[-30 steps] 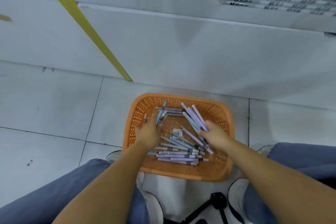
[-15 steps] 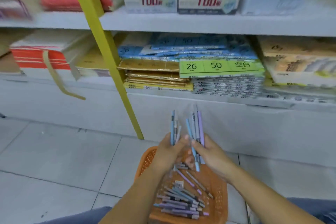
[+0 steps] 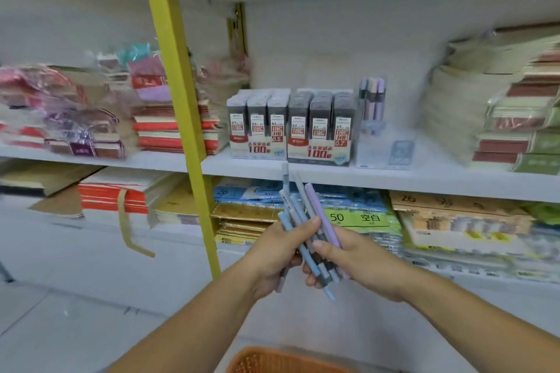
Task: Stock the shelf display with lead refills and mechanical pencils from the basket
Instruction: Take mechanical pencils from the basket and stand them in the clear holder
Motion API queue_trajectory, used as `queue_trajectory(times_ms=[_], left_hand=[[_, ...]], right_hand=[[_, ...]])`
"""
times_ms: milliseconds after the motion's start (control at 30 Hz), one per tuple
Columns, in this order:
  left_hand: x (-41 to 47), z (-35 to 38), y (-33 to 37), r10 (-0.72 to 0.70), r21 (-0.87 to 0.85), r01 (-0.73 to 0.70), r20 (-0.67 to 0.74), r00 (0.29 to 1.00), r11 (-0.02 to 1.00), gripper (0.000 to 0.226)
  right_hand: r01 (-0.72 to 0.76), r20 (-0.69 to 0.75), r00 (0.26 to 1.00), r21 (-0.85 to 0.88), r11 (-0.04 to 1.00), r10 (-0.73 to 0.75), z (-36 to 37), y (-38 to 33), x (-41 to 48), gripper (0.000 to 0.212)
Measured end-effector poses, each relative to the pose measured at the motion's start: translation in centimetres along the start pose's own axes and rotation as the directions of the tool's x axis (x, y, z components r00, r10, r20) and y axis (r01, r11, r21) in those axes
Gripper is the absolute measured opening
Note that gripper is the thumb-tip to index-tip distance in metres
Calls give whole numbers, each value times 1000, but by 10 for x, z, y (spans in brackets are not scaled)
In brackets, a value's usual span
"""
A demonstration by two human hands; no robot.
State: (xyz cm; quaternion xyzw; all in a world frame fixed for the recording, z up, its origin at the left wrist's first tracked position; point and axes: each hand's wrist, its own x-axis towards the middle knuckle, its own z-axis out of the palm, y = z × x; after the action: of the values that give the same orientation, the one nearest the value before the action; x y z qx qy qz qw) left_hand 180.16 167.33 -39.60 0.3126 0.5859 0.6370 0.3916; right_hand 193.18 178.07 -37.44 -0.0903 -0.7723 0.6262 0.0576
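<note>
— Where are the mechanical pencils [image 3: 303, 212] right now?

— In a fanned bunch in the air, in front of the lower shelves. They are just below the shelf [image 3: 424, 180] that carries the lead refill boxes [image 3: 289, 127]. The left hand [image 3: 272, 254] wraps the lower half of the bunch, thumb across the barrels. The right hand [image 3: 360, 263] pinches the same bunch from the other side, thumb on top. The basket [image 3: 272, 362] is at the bottom edge of the view, with only its rim visible.

— And where should they go?

— My guess is the clear stand [image 3: 372, 106] just right of the refill boxes, where a few pastel pencils stand upright.

— How to do it well?

— Square the bunch first. The barrels cross and the ends are uneven, so I would roll them parallel between both hands, all tips one way. Then one hand carries them while the other feeds in a few at a time. Pushing the whole fan in at once risks toppling the pencils standing there or nudging the refill boxes beside them. I cannot tell which end is the tip, because the view is too soft.
</note>
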Motion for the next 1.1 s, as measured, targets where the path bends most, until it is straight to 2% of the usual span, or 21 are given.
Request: queue_trajectory(times_ms=[133,233,367,533,700,767,833,900,1000,1100], left_hand=[[6,9,-9,-3,-8,2,-50,999,1000,37],[13,14,-10,-11,18,12,-87,996,1000,37],[12,11,-8,-11,44,14,-64,998,999,34],[17,11,-9,27,-124,-38,-88,996,992,33],[21,9,-8,54,-128,-75,-159,986,989,14],[22,4,-4,60,-170,-93,-191,980,981,12],[24,-5,2,66,-184,-110,-227,972,977,16],[24,-11,5,76,-136,-110,-235,969,985,19],[23,-12,11,115,-1,-119,-256,960,993,23],[21,-12,18,216,185,-161,-329,919,969,23]], right_hand=[[21,-47,999,-17,1000,-22,-1,13,4,33],[25,-80,996,-40,999,-28,-6,19,9,31],[23,-61,998,-56,998,-26,-10,25,15,27],[-6,-59,998,-57,998,3,-9,29,23,24],[-6,-69,998,-16,1000,5,-10,30,26,30],[-24,-102,995,-99,995,14,-16,32,26,30],[-59,-187,982,-351,934,-8,-25,33,27,14],[-104,-255,966,-520,848,-38,-33,33,27,16],[-117,-300,953,-522,845,-54,-36,28,25,24],[-44,-296,946,-522,852,-133,-35,24,20,13]])
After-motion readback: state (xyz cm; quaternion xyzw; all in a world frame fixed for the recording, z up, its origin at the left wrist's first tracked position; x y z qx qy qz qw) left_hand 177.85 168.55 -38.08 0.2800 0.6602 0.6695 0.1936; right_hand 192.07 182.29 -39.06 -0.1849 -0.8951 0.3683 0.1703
